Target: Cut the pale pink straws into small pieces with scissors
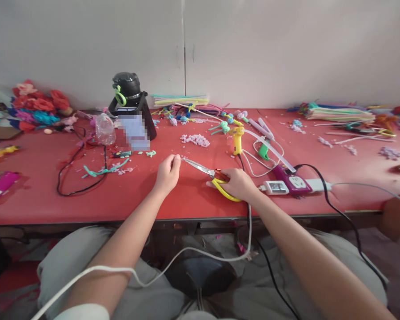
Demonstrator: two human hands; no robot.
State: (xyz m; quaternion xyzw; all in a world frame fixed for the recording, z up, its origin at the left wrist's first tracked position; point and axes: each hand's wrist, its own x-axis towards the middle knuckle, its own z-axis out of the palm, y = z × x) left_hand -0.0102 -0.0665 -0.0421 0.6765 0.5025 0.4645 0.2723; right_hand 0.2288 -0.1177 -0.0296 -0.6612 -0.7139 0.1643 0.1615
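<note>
My right hand [238, 182] grips a pair of scissors [200, 167] with yellow and orange handles. Their blades look closed or nearly so and point left. Just left of the tips, my left hand [167, 174] is closed in a pinch. Small pale pink bits show at its fingertips, but what it holds is too small to make out. Beyond both hands lies a heap of short lilac cut pieces [195, 140] on the red tabletop [193, 202]. A yellow glue gun [237, 142] with a long clear glue stick [270, 149] stands behind my right hand.
A black bottle [148, 118] stands behind a phone [133, 131]; a clear plastic cup [105, 130] is beside them. Pipe-cleaner bundles [342, 113] lie at the back. Right of my hand sits a purple power strip [291, 181]. A white cable [186, 250] crosses over my lap.
</note>
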